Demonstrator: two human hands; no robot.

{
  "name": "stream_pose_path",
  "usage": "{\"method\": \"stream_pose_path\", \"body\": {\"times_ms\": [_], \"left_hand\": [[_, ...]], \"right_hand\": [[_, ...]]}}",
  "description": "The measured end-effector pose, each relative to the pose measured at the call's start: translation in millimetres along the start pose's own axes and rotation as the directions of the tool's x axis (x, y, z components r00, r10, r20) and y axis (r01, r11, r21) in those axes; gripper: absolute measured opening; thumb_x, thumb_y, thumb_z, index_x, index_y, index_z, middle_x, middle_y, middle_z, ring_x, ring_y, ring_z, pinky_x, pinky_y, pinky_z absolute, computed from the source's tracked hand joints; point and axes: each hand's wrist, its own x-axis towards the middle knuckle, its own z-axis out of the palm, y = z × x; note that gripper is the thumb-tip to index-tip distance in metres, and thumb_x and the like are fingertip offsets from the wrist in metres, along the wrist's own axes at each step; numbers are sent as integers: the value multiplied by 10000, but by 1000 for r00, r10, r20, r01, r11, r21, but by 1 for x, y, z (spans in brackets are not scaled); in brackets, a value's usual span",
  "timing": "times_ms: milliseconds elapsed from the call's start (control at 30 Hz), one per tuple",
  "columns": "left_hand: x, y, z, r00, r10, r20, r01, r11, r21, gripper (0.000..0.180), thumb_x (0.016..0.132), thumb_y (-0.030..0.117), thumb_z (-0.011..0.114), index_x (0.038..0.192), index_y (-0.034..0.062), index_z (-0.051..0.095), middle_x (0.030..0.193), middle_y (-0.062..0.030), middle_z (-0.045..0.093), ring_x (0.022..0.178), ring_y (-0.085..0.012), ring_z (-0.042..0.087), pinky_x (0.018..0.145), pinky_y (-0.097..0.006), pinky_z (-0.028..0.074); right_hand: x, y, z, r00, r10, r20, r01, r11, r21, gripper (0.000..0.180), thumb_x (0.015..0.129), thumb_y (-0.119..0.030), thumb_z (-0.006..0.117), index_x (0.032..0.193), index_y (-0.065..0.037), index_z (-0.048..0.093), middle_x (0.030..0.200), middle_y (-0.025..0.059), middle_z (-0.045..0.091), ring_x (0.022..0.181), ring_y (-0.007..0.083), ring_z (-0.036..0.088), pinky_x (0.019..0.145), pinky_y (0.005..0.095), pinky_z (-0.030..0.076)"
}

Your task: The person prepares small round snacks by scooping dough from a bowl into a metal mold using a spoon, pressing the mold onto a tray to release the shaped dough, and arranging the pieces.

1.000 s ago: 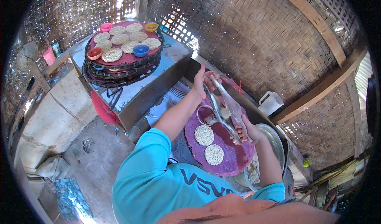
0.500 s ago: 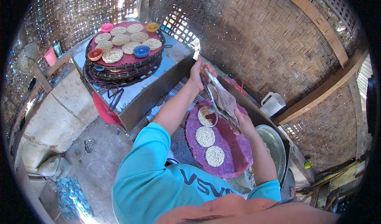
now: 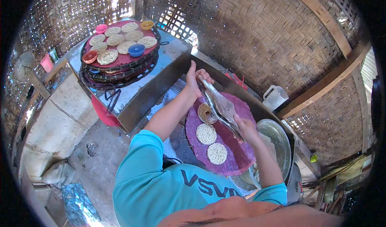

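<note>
Between both hands I hold a flat two-part hand press, tilted, with pale and dark layered edges. My left hand is closed round its far left end, thumb pointing up. At the near right end, my right hand grips it, fingers partly hidden behind. Under the press, a round ring mould with pale strands inside stands on a tray covered in purple cloth; the press hides part of the ring. Nearer me on the cloth lie two flat round noodle cakes, one just beyond the other.
A large basin stands right of the tray, a white jug beyond it. At the far left, stacked round trays on a table carry several noodle cakes and small coloured bowls. Woven walls rise behind.
The press has come down slightly toward the ring mould and now covers part of its right side. Both hands keep their grip. The whole view has shifted slightly.
</note>
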Motion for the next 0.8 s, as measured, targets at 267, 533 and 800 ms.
{"method": "stream_pose_path", "body": {"times_ms": [267, 533, 800], "left_hand": [[10, 9, 0, 997, 77, 8, -78, 996, 42, 587, 746, 675, 370, 441, 184, 270, 398, 13, 316, 382, -162, 349, 546, -323, 364], [-2, -4, -2, 997, 51, 60, -54, 998, 36, 583, 781, 651, 322, 687, 116, 535, 526, -43, 468, 501, -195, 466, 682, -376, 433], [-54, -37, -7, 815, 268, 514, -508, -96, 856, 461, 645, 232, 672, 1052, 71, 527, 1010, -81, 580, 964, -190, 544, 839, -310, 423]], "right_hand": [[4, -16, 8, 984, -99, -146, 81, 988, -129, 483, 840, -479, 414, 755, -25, 554, 499, 60, 504, 355, 128, 454, 321, 262, 356], [-5, 3, -16, 992, -40, 118, 28, 994, 108, 398, 851, -413, 445, 940, -43, 560, 548, 46, 523, 384, 117, 470, 335, 253, 362], [1, -11, 26, 857, -493, -151, 515, 800, 307, 488, 878, -399, 397, 1219, -51, 373, 1072, 56, 503, 905, 123, 520, 737, 266, 443]]}}
